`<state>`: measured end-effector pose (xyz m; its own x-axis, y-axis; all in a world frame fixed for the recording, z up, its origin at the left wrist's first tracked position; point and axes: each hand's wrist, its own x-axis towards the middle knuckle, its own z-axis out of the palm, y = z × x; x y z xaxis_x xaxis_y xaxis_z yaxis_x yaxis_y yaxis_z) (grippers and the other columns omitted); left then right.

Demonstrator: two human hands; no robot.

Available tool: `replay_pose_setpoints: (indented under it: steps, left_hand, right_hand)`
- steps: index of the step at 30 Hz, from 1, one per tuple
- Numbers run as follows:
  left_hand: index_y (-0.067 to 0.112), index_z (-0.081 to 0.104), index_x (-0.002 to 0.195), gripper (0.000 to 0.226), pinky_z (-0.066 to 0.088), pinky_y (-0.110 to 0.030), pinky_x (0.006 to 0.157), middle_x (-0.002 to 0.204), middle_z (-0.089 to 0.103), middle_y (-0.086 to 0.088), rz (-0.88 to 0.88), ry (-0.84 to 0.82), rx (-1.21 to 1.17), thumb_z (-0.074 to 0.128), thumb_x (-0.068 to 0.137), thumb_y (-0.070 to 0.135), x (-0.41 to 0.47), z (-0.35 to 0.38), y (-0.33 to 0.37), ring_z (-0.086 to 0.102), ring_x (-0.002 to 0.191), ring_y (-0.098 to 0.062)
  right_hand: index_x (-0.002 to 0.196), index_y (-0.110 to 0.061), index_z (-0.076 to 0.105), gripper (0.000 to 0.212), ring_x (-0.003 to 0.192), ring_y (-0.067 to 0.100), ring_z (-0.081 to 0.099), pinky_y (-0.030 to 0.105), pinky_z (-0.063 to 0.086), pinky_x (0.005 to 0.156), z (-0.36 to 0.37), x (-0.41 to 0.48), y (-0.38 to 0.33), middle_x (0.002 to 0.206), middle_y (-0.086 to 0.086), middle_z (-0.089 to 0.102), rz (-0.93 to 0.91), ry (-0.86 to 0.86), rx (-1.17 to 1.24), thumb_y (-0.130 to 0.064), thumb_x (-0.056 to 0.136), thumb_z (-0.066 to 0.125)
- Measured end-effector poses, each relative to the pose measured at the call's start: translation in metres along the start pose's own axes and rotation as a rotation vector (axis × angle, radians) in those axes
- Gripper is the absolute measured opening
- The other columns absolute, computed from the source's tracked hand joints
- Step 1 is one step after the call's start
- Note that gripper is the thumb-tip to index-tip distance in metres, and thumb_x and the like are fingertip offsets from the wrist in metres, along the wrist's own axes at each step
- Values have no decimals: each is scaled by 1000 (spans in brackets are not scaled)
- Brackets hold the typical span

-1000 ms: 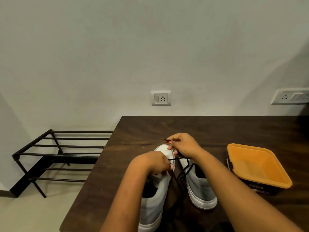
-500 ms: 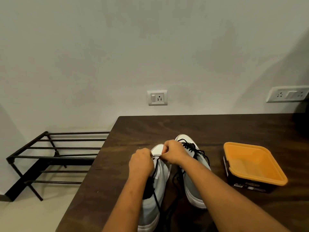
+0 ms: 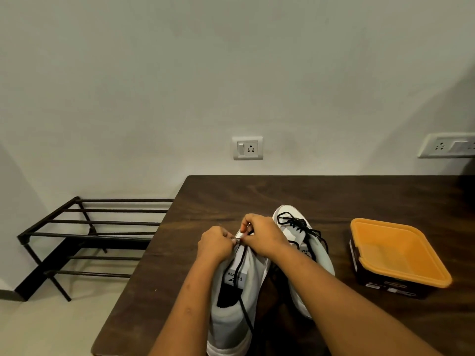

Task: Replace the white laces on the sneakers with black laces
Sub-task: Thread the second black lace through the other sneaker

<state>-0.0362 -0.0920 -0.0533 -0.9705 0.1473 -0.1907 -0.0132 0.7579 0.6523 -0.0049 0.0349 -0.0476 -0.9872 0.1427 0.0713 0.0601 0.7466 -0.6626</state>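
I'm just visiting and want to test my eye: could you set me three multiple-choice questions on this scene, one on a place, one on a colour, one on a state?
1. Where is the orange tray?
A. right of the sneakers
B. on the floor rack
C. left of the sneakers

2. What colour is the lace in the right sneaker?
A. white
B. black
C. red

3. What are both hands doing?
A. resting flat
B. lifting the tray
C. pinching lace at the left sneaker

Answers: A, it sits on the table at the right; B, dark crisscrosses show; C, left hand and right hand meet at its toe end.
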Motion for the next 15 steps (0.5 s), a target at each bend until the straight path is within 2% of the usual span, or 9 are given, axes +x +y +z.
replay_pose_setpoints:
  steps: [3,6,9,13,15]
  left_hand:
    - [24,62,72,15,43,-25,77,102,69,-8,-27,-2,-34,62,87,23,1,-3,-3,61,100,-25]
    - [23,66,76,12,45,-26,81,103,70,-9,-47,-5,-78,63,86,20,3,-6,-6,61,101,-24]
    - [20,70,85,8,44,-25,80,103,70,-9,-50,-12,-83,63,87,20,4,-6,-7,61,101,-24]
    - [21,67,80,9,46,-28,84,105,69,-8,-51,-4,-79,62,87,20,4,-3,-6,61,104,-25]
    - [21,66,80,9,46,-29,84,106,69,-8,-52,0,-73,62,88,21,4,-2,-6,60,104,-25]
  right_hand:
    - [69,-33,50,29,76,13,59,33,51,75,0,-1,-1,72,-13,57,-35,59,56,-8,79,62]
    - [68,-33,51,30,72,8,56,32,50,75,0,-1,1,71,-13,55,-39,79,103,-8,82,63]
    - [65,-33,53,28,72,10,58,33,52,76,3,-1,0,69,-13,57,-19,50,61,-11,79,64]
    - [60,-32,56,25,78,13,63,36,55,76,1,0,-2,72,-11,62,29,16,-11,-14,75,66]
    - [65,-29,58,18,81,14,64,33,54,73,0,0,-3,79,-10,66,23,-12,-95,-17,75,67]
